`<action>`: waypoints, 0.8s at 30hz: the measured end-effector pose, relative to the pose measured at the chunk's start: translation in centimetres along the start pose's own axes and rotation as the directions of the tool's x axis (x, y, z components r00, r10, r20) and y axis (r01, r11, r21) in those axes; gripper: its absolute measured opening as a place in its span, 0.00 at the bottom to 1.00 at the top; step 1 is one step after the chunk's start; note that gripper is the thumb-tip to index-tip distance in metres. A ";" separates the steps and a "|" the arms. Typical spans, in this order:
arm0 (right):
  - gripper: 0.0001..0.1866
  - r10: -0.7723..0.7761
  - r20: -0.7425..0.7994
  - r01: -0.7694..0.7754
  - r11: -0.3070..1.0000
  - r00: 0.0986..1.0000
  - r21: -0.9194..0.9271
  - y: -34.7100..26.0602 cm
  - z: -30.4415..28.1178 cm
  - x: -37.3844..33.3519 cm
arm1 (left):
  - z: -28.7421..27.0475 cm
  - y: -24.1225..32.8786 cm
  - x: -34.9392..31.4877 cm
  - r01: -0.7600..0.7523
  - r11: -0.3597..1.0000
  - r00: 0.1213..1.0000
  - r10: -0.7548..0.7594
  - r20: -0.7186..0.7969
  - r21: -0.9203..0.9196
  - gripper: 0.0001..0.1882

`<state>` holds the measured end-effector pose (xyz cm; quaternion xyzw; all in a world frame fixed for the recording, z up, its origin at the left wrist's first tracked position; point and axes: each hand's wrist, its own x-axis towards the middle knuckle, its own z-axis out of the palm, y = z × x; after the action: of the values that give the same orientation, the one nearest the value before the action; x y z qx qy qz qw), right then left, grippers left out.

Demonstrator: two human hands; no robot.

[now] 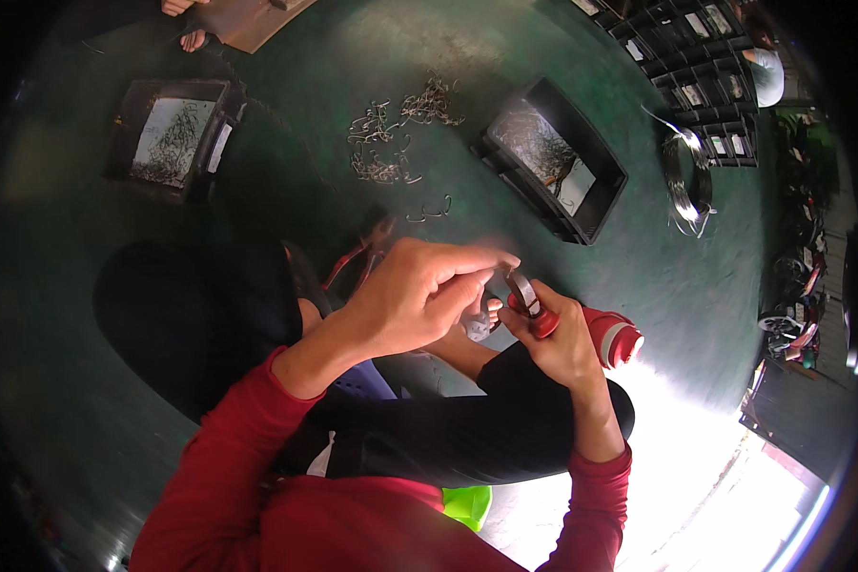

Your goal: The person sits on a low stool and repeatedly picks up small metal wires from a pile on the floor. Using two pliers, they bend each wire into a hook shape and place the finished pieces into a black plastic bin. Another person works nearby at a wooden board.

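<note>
In front of me my right hand (pixel 567 345) is wrapped round red-handled pliers (pixel 524 294), whose metal jaws point up and to the left. My left hand (pixel 418 294) pinches thumb and forefinger together right at the jaws' tip. Whatever sits between those fingers is too small to make out. Beyond them on the green floor lie piles of bent metal wire hooks (pixel 383 167), with a few loose hooks (pixel 431 210) nearer to me. A second red-handled tool (pixel 357 259) rests on the floor past my left wrist, partly hidden by it.
Black bins stand at the left (pixel 200 181) and right (pixel 601 214), both with wire pieces inside. A wire coil (pixel 677 181) lies farther right, near stacked black crates (pixel 701 71). A red cylindrical object (pixel 612 336) is beside my right hand. Another person's hand (pixel 176 6) shows at the top left.
</note>
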<state>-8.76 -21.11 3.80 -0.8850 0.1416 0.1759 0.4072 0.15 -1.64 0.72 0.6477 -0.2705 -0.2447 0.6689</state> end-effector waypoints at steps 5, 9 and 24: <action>0.11 -0.031 -0.017 0.031 0.999 0.999 -0.008 0.4 0.6 0.1 | 0.7 -0.3 -0.4 -0.111 0.993 0.991 0.114 -0.069 0.046 0.13; 0.11 -0.044 -0.042 0.043 0.999 0.998 -0.004 0.4 0.9 0.1 | 1.1 -0.7 -0.7 -0.154 0.985 0.980 0.162 -0.113 0.077 0.13; 0.11 -0.125 -0.217 0.098 0.986 0.968 -0.133 1.2 2.3 0.4 | 2.6 -0.3 -1.5 -0.068 0.998 0.975 0.065 -0.211 -0.003 0.13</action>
<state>-9.36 -20.17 1.43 -0.9288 0.1258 0.0596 0.3435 -2.73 -2.58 0.43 0.6571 -0.2182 -0.1534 0.7051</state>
